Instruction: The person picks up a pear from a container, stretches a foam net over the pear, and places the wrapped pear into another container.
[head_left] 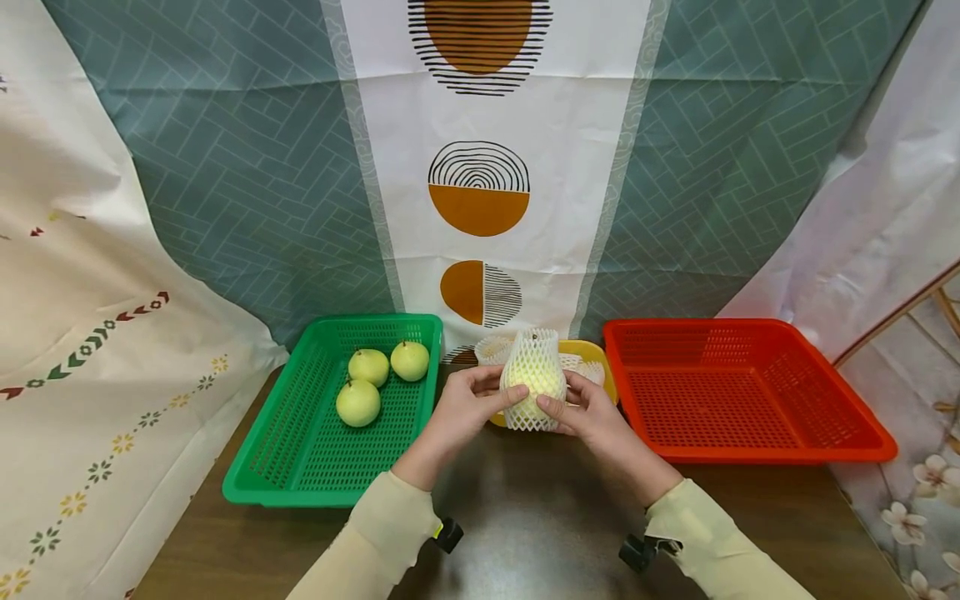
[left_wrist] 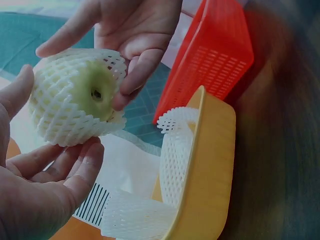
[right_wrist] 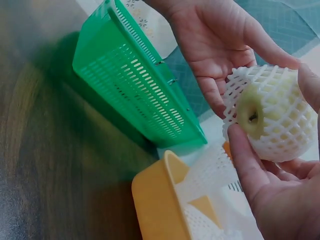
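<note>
Sitting in the green basket (head_left: 322, 467) are three pears (head_left: 358, 403). Across the tabletop (head_left: 510, 517) is the red basket (head_left: 697, 392), and between the two is a yellow box (left_wrist: 215, 170) with white nets (left_wrist: 175, 155) in it, some poking over the edge. A fourth pear (left_wrist: 85, 95) is held up near the box, inside its own net (left_wrist: 52, 107). The left hand (head_left: 471, 402) and right hand (head_left: 596, 408) both pinch it from the sides, thumbs and bent fingers opened about as wide as the pear. The head view shows the net standing tall around the top; only the wrist views show the bare bottom, with a little dark spot.
</note>
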